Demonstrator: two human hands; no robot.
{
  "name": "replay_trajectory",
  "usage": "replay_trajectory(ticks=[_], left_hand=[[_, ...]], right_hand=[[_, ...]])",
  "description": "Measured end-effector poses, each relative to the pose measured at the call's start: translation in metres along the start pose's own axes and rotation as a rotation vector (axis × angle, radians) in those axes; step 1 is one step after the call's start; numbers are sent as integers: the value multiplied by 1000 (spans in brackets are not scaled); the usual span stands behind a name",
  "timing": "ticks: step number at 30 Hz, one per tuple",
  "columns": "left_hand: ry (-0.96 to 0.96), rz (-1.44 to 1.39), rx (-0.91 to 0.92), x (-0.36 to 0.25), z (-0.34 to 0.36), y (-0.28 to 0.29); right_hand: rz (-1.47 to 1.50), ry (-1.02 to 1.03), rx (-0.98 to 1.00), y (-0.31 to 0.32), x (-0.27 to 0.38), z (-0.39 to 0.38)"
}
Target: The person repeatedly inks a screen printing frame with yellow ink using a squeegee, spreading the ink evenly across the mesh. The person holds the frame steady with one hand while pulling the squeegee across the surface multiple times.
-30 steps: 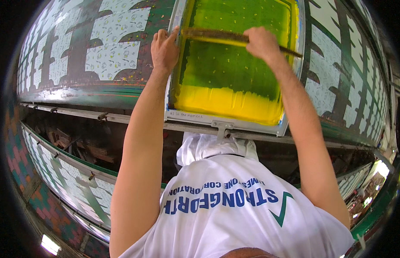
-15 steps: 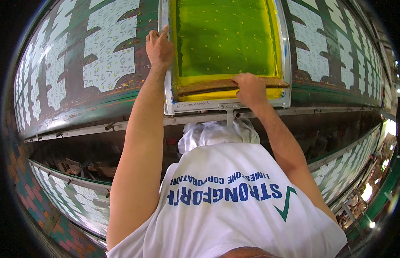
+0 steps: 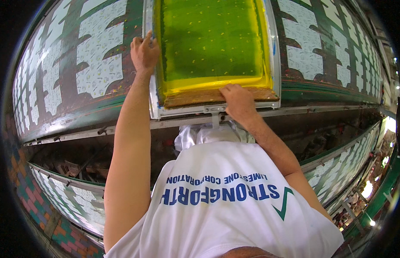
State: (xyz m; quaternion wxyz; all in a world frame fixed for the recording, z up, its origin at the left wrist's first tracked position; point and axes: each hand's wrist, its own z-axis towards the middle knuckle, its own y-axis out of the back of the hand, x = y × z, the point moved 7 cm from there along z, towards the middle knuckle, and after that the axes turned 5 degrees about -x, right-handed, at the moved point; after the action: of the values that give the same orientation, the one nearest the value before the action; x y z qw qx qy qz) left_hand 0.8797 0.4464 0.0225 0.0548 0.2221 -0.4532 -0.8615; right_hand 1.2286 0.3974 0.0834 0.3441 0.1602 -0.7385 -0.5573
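Gripping one squeegee (image 3: 195, 97) at the near end, the right hand (image 3: 239, 102) curls; the left hand (image 3: 145, 53), half curled, touches, at left, one frame (image 3: 183, 111) holding yellow ink (image 3: 195, 84).

Multicoloured paved floor (image 3: 32, 195), small bright light (image 3: 372, 223)

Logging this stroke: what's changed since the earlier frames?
The long brown wooden squeegee moved toward the person across the yellow-green mesh screen to its near end, held throughout by the right hand. Nothing was let go. The left hand stayed at the left side of the silver metal frame.
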Motion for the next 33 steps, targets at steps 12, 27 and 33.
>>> replay_trajectory(ticks=[12, 27, 33], left_hand=[[22, 129, 68, -3, 3, -2], [53, 113, 119, -2, 4, -3], [118, 65, 144, 3, 3, -2]], right_hand=[[371, 160, 14, 10, -31, -39], [384, -556, -407, 48, -274, -16], [200, -518, -306, 33, -265, 1]])
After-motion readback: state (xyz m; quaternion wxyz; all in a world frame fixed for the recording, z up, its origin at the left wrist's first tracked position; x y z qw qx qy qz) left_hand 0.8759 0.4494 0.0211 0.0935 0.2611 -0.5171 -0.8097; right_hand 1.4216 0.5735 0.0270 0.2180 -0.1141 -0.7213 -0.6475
